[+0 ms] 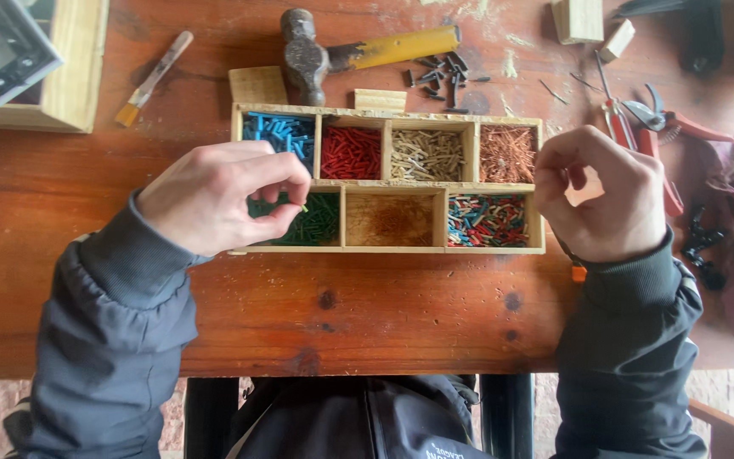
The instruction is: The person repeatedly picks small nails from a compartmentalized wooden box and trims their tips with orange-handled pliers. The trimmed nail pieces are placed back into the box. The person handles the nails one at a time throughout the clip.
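- Nearest me, both grey sleeves (104, 340) reach forward over the wooden worktop (367, 314).
- My left hand (218, 195) hovers over the lower-left compartment of the wooden divided tray (435, 185); its fingers (286, 174) are pinched shut on a small green peg (302, 206), just above the green pegs (316, 223) lying there.
- My right hand (601, 195) sits at the tray's right end, fingers curled closed; I cannot tell whether they hold anything.
- Lower row, continuing right: one bare compartment, then mixed-colour pegs (488, 221).
- Upper row, left to right: blue pegs (280, 134), red pegs (351, 153), pale pegs (426, 155), copper-coloured pieces (507, 155).
- Beyond the tray: a yellow-handled hammer (358, 53), dark nails (439, 75) just beside it, and a small brush (153, 78) to the left.
- Far right: red-handled pruning shears (652, 123).
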